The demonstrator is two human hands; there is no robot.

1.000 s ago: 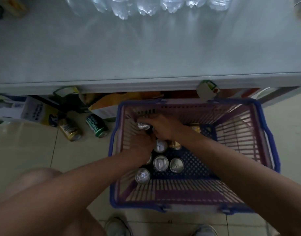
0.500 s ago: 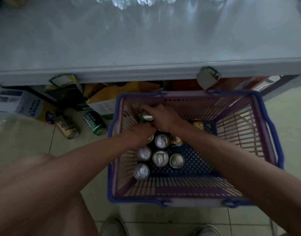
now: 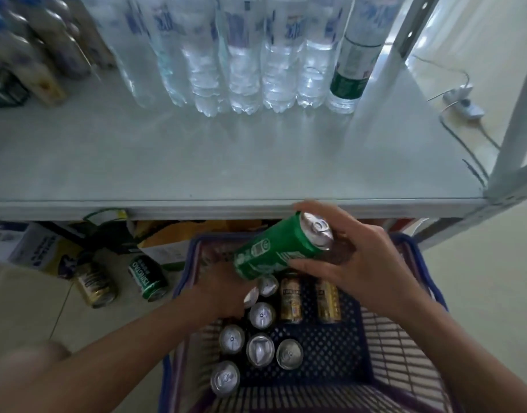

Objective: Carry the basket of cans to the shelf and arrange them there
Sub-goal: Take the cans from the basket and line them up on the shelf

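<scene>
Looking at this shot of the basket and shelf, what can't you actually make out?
- Left hand, head view: fingers hidden under the green can, so its grip is unclear.
- Water bottles: tops cut off by the top edge; labels blurred.
- Basket: near rim cut off at the bottom edge.

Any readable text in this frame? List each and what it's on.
"TSINGTAO": green can on the floor, lying on its side left of the basket.
Green can in the right hand: white print, too blurred to read.
Gold cans in the basket: label too small.
Water bottles on the shelf: blue labels, blurred.
White box on the floor: print illegible.
</scene>
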